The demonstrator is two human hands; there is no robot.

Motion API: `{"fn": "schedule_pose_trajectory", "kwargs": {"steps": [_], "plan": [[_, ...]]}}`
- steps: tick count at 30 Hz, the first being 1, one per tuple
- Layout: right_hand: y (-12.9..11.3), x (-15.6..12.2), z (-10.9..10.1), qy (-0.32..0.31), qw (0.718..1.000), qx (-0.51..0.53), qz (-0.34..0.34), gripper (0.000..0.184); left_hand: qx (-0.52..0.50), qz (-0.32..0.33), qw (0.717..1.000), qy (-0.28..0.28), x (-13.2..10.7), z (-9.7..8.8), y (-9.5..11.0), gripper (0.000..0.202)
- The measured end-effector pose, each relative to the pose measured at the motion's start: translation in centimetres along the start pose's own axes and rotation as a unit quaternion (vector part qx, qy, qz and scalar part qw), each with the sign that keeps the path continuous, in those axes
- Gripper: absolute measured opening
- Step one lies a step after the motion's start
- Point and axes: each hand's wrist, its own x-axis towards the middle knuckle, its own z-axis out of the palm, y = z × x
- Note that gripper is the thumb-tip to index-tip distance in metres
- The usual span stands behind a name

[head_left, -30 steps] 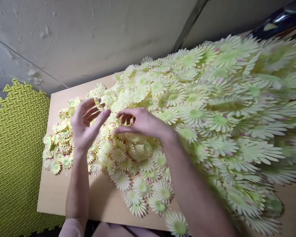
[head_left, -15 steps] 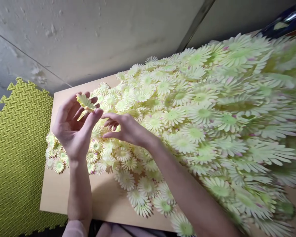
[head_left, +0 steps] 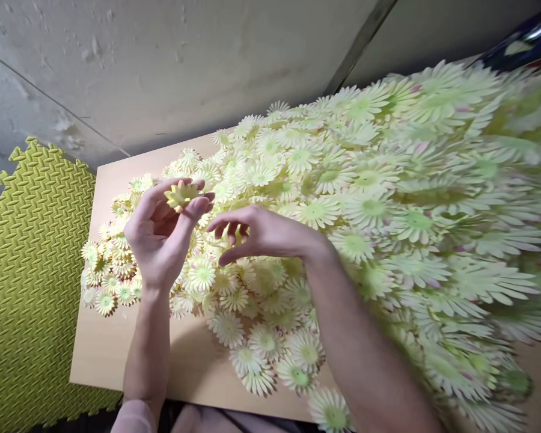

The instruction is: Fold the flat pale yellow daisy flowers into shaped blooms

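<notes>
My left hand [head_left: 165, 225], raised over the left part of the table, pinches a small pale yellow artificial flower [head_left: 181, 195] between thumb and fingers. Just to its right is my right hand [head_left: 256, 231], palm turned inward, its fingers curved and the thumb apart from them. Nothing shows between those fingers. Beneath and around both hands spreads a thick heap of artificial daisy heads [head_left: 315, 210], cream-white with green centres and some pink petal tips. Smaller flower heads [head_left: 112, 282] lie left of my left wrist.
The heap covers much of a light wooden table [head_left: 99, 355]. A grey, stained wall [head_left: 184, 66] runs along the far side. Yellow-green foam matting [head_left: 31, 282] lies at the left. A dark shiny object [head_left: 518, 45] sits at the upper right.
My left hand has moved right with the flower, which has turned and now looks more upright. My right hand has shifted right too, its thumb and fingers still apart.
</notes>
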Motion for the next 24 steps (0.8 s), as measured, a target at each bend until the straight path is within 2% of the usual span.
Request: {"fn": "schedule_pose_trajectory", "kwargs": {"steps": [4,7,9,11,12,13,16,18,21,24], "plan": [[0.1,0.9,2.3,-0.057,0.998,-0.001,-0.033,0.051,-0.011,-0.013,1.000,-0.019,0.1,0.5,0.2,0.041],[-0.6,1.4,3.1,-0.107,0.987,0.098,-0.061,0.049,-0.021,-0.024,0.999,-0.025,0.1,0.8,0.6,0.047],[-0.6,1.6,3.0,-0.104,0.979,0.164,-0.068,0.045,-0.026,-0.024,0.999,-0.025,-0.1,1.1,0.7,0.049],[0.0,1.7,2.4,-0.054,0.976,0.201,-0.061,0.035,-0.025,-0.022,0.999,-0.026,-0.4,1.5,0.3,0.052],[0.5,1.8,2.1,-0.012,0.977,0.207,-0.054,0.028,-0.022,-0.023,0.999,-0.031,-0.6,1.8,-0.1,0.053],[1.1,1.9,1.9,0.059,0.971,0.228,-0.037,0.022,-0.022,-0.023,0.999,-0.031,-0.7,2.1,-0.7,0.054],[2.6,2.3,1.6,0.216,0.926,0.308,0.000,0.022,-0.040,-0.042,0.998,-0.019,-1.2,3.4,-3.1,0.049],[3.2,2.5,1.6,0.287,0.889,0.357,0.016,0.029,-0.072,-0.081,0.994,0.007,-1.6,4.3,-5.0,0.042],[3.9,2.6,1.9,0.329,0.860,0.388,0.046,0.045,-0.124,-0.148,0.979,0.071,-2.2,5.4,-7.5,0.029],[4.6,2.6,2.0,0.315,0.868,0.380,0.047,0.060,-0.160,-0.197,0.964,0.074,-2.7,5.7,-8.9,0.030]]}}
